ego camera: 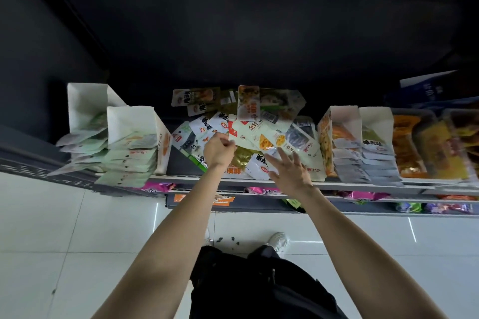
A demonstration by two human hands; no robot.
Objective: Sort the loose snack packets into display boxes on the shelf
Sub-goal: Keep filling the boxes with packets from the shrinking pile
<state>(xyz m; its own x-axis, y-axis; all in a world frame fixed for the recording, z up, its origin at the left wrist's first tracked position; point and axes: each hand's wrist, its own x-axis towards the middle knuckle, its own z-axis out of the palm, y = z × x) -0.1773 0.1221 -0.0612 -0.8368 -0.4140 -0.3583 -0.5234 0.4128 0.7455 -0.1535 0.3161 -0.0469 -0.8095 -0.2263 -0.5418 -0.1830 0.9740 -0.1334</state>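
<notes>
Shop: tiered shelf [285, 185] stocked with snack packets [259, 122] in display boxes [344, 122].

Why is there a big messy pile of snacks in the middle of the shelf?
The loose snack packets lie jumbled at all angles between the display boxes, not lined up like the boxed ones. The left hand pinches one; the right hand hovers open.

Both bare forearms rising from the lower corners toward mid-frame. Left hand [219, 149] centre-left, fingers curled into a tight pinching grip at the edge of a packet [242, 129]. Right hand [290, 167] just right of centre, back to the camera, fingers straight and spread, pointing up-left. Hands near, not touching.
</notes>
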